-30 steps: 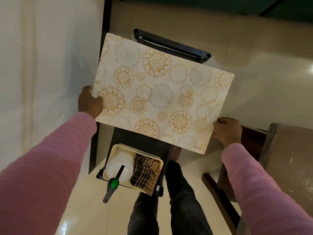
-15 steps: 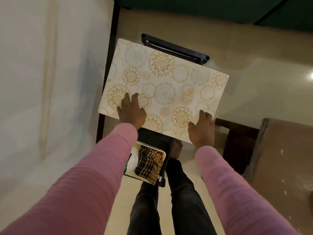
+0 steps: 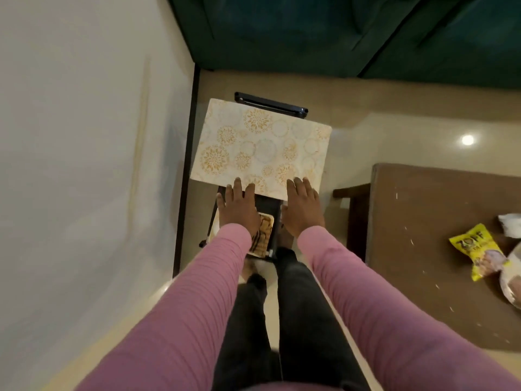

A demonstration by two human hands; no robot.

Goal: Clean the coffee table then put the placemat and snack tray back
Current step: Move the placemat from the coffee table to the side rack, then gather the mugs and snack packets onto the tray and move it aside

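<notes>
left hand [image 3: 239, 207] and right hand [image 3: 303, 206] flat, grips holding nothing, fingertips [image 3: 237, 182] on placemat [image 3: 262, 148], half hiding a checked cloth [image 3: 265, 230].

The cream flower-patterned rectangular placemat [image 3: 259, 148] lies on the narrow black stand [image 3: 270, 104], before the dark green sofa [image 3: 310, 32]; the brown wooden table [image 3: 423, 235] stands to its right (a yellow snack packet [image 3: 476, 249] lies on it).

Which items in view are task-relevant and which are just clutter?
Job: placemat; black table under it; left hand and right hand, fingers straight at the mat's near edge; cloth on the lower shelf.
Lying about: brown table; sofa; snack packet, though it may belong to the tray.
</notes>
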